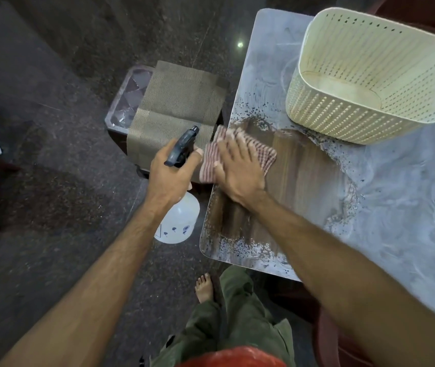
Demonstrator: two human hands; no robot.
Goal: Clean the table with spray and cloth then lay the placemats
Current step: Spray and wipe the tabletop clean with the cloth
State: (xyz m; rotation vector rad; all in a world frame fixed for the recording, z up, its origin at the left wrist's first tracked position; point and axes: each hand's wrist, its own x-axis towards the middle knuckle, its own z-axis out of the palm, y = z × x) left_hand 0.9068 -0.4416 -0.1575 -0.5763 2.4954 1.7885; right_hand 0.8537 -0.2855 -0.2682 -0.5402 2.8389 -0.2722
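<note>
**Cloth on the table's edge, spray bottle held off to the side**

The right hand (237, 168) lies flat, fingers straight, pressing the striped cloth (250, 152) onto the table (303, 181) at its 9 o'clock edge. Around the cloth the wood shows bare; a grey film covers the tabletop towards 3 o'clock. The left hand (170, 173) curls round the neck of the spray bottle (180, 218), just beside the table. The placemats (176, 107) lie on a stool (129, 102) at 11 o'clock of the hands. A cream basket (370, 75) stands on the table at 1 o'clock.
</note>
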